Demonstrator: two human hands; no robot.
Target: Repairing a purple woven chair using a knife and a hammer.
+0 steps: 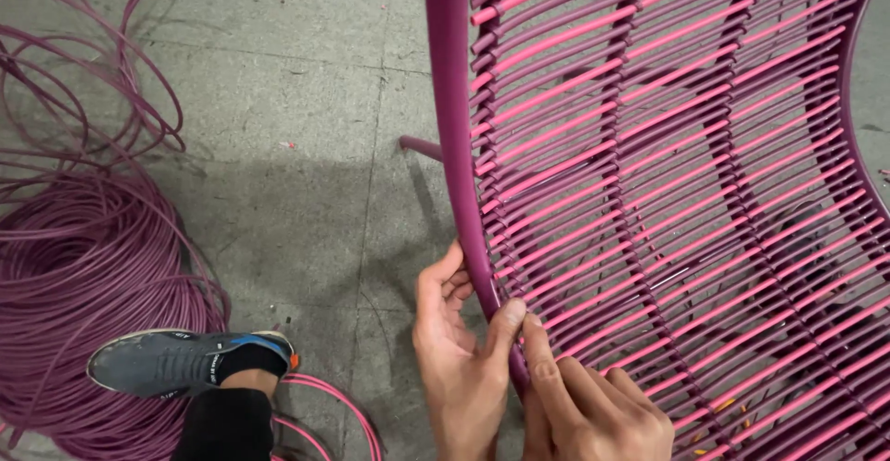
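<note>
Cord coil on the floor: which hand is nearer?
Left. The left hand grips the chair frame on the side facing the cord coil; the right hand works the woven cords beyond it.

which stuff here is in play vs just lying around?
In play:
- left hand, gripping the purple frame tube
- right hand, fingertips at the tube
- pink and purple woven cords

Lying about:
- purple cord coil
- concrete floor
- grey shoe
</note>
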